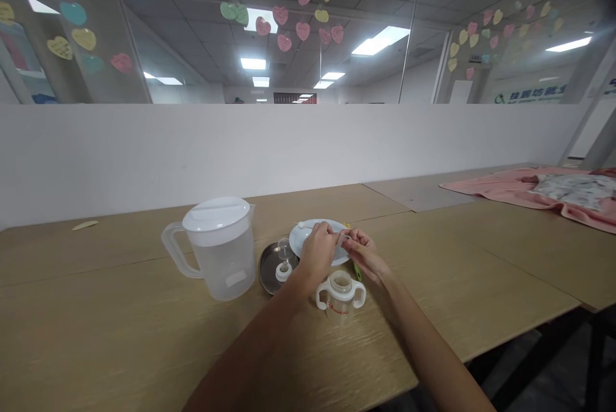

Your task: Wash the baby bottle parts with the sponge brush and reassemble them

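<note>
Tabletop (120, 341): white plate (296, 242) set on it.
Grip: translucent piece (342, 240) pinched by left hand (320, 248) and right hand (364, 249), above plate.
Bottle (340, 309): stood upright before plate.

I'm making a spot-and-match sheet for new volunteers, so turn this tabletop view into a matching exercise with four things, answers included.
Column one
1. Pitcher
2. Two-handled bottle
3. Metal tray
4. Small pale piece

Column two
A. Open at the top, with red print on its front
B. At the fingertips of the left hand and right hand
C. Covered by a white lid, handle toward the picture's left
D. Dark grey, holding a white collar

Right pairs: 1-C, 2-A, 3-D, 4-B
</note>
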Demonstrator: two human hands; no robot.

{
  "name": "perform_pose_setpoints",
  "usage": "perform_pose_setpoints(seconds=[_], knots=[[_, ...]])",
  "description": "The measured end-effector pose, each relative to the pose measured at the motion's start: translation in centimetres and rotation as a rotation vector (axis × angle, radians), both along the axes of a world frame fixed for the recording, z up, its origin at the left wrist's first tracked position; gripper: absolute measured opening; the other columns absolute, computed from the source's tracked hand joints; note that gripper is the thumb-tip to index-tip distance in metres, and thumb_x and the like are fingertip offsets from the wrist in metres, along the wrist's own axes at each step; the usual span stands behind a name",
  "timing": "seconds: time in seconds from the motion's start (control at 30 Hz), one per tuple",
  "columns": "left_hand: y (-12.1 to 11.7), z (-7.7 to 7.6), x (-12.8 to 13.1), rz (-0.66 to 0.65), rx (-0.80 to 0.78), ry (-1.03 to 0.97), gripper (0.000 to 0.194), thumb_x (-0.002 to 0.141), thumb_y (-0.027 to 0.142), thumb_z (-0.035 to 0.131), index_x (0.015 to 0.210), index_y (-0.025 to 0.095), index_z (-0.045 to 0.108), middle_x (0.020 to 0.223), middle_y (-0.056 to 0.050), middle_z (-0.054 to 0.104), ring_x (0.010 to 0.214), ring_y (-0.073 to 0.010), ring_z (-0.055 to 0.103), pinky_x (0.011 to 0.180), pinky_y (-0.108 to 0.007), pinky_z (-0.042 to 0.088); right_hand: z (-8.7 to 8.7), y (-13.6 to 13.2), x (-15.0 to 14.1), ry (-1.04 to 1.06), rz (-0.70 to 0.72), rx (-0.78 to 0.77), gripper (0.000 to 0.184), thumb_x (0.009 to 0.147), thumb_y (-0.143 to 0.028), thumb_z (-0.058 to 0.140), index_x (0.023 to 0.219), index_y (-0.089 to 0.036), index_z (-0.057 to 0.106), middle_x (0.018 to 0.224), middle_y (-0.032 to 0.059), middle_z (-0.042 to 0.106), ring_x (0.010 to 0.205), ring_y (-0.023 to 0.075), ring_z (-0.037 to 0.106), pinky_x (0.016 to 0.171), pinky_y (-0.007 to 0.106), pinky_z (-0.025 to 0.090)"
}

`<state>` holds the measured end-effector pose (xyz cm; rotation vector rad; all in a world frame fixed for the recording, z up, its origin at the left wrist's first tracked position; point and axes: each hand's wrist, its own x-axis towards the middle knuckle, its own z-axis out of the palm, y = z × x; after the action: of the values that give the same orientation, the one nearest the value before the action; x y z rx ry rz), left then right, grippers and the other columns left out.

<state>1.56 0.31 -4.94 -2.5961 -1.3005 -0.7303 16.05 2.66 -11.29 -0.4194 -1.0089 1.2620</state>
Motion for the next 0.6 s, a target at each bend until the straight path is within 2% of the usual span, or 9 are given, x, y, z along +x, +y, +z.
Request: perform_pose_setpoints(seconds=[0.1, 0.23, 0.4, 0.6], knots=[[0.3, 0.4, -0.3, 0.042, 0.02, 0.057, 0.025, 0.091, 0.023, 0.044, 0.086, 0.018, 0.067, 0.092, -0.007, 0.058, 0.09, -0.0198, 0.052, 0.075, -0.029, 0.042, -0.4, 0.3, -0.4, -0.195, -0.178, -0.045, 0.03, 0.061, -0.041, 0.079, 0.06, -0.017, 0.061, 0.065, 0.0007, 0.062, 0.053, 0.0091, 0.052, 0.053, 0.023, 0.045], [0.2, 0.7, -0.6, 0.019, 0.087, 0.127, 0.02, 0.089, 0.017, 0.047, 0.089, 0.018, 0.067, 0.093, -0.01, 0.06, 0.091, -0.0226, 0.052, 0.077, -0.033, 0.04, -0.6, 0.3, -0.6, -0.38, -0.306, -0.026, 0.043, 0.066, -0.057, 0.068, 0.055, -0.016, 0.062, 0.047, -0.001, 0.054, 0.039, 0.0082, 0.043, 0.037, 0.021, 0.034], [0.2, 1.2, -1.2, -0.038, 0.143, 0.155, 0.02, 0.088, 0.012, 0.048, 0.097, 0.019, 0.063, 0.093, -0.01, 0.061, 0.096, -0.0237, 0.05, 0.079, -0.035, 0.036, 0.1, 0.4, 0.7, -0.215, -0.501, -0.053, 0.044, 0.065, -0.056, 0.07, 0.05, -0.017, 0.056, 0.04, -0.0035, 0.046, 0.036, 0.0055, 0.034, 0.034, 0.02, 0.023], [0.7, 1.7, -1.9, -0.073, 0.148, 0.149, 0.021, 0.089, 0.016, 0.048, 0.101, 0.023, 0.063, 0.088, -0.008, 0.063, 0.092, -0.0224, 0.049, 0.078, -0.033, 0.034, -0.1, 1.4, 2.7, -0.005, -0.533, -0.128, 0.04, 0.061, -0.049, 0.074, 0.052, -0.018, 0.05, 0.048, -0.0041, 0.048, 0.039, 0.004, 0.034, 0.035, 0.02, 0.021]])
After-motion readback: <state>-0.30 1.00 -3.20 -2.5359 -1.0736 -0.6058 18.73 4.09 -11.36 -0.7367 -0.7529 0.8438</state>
